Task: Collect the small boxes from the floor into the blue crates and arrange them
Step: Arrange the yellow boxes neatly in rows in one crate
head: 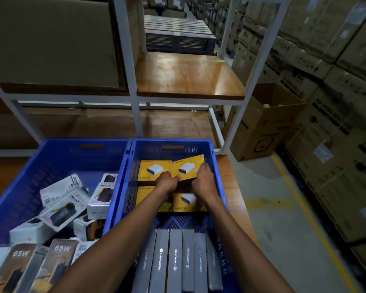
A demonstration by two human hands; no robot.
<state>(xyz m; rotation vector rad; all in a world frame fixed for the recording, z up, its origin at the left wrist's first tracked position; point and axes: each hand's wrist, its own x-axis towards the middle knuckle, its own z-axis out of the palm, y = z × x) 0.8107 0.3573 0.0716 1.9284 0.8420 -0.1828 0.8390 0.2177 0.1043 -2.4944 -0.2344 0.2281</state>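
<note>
Holding one tilted yellow box [187, 167] in both grips, left hand [167, 182] and right hand [203, 182], inside the right blue crate [218, 172], above three flat yellow boxes [152, 170].

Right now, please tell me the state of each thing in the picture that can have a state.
Left hand: grips the tilted yellow box.
Right hand: grips the same box.
Tilted yellow box: held over the flat yellow boxes, not yet laid down.
Flat yellow boxes: lying in a neat layer.
Right crate: partly filled, orderly.
Grey boxes: standing on edge in a row.
Left crate: holds boxes jumbled.
Cardboard carton: open.
</note>
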